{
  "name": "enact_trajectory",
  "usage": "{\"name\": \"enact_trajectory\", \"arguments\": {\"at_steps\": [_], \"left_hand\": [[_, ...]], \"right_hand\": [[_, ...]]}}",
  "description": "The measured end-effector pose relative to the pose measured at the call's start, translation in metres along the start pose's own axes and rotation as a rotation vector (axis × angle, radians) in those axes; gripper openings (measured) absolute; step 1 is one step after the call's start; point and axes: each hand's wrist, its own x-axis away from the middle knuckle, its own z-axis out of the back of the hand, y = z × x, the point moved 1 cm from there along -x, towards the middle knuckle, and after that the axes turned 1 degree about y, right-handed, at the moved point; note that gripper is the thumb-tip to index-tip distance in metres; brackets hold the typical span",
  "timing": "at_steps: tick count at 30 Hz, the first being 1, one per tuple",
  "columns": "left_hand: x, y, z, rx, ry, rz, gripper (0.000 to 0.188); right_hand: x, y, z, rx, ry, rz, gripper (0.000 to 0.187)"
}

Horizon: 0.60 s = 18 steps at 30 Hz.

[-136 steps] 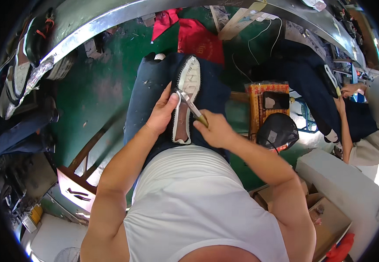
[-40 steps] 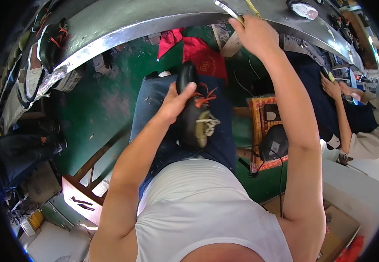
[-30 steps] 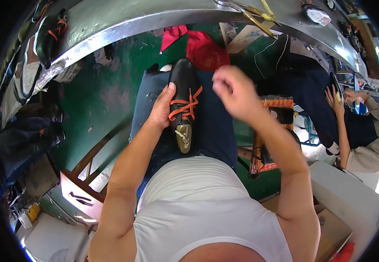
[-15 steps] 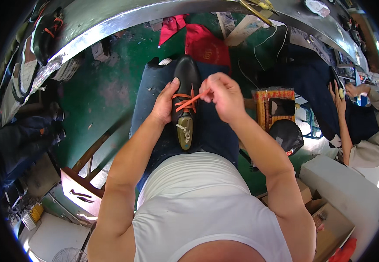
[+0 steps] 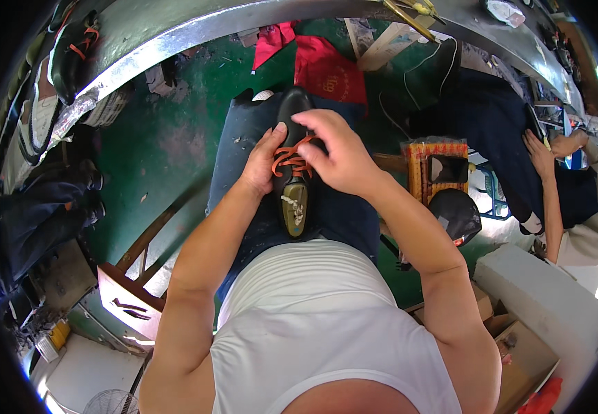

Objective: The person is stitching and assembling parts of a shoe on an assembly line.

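A black leather shoe (image 5: 295, 105) rests along my thighs with its toe pointing away from me. An olive-coloured last (image 5: 293, 207) with whitish flecks on top fills its heel opening. Orange lace (image 5: 288, 161) criss-crosses the front of the shoe, with loose loops lying to its left. My left hand (image 5: 263, 159) grips the shoe's left side, thumb up along the upper. Over the right side of the shoe is my right hand (image 5: 337, 150), thumb and fingers apart, the thumb close to the lace. Its lower fingers are hidden.
A metal bench (image 5: 195, 26) curves across the far side, bearing shoes at left. Red cloth (image 5: 330, 72) lies on the green floor beyond my knees. At right are a black cap (image 5: 454, 210), a patterned box (image 5: 420, 172) and another person's hands (image 5: 540, 155) at work. A wooden stool (image 5: 130, 303) stands left.
My right hand has let go of the orange lace end and moved left and slightly up over the shoe, its fingers spreading. The lace now lies looser. My left hand keeps its hold.
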Motion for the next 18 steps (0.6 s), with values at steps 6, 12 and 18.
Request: {"name": "enact_trajectory", "arguments": {"at_steps": [6,12,18], "left_hand": [[-0.009,0.01,0.001,-0.007,0.011,0.021,0.047],[0.019,0.017,-0.015,-0.068,0.015,0.015,0.046],[0.026,0.031,-0.01,0.068,0.188,-0.221,0.057]], "right_hand": [[0.002,0.022,0.005,0.196,-0.173,0.079,0.013],[0.032,-0.033,0.029,-0.002,-0.519,-0.272,0.02],[0.041,-0.028,0.038,-0.121,-0.344,-0.607,0.044]]}}
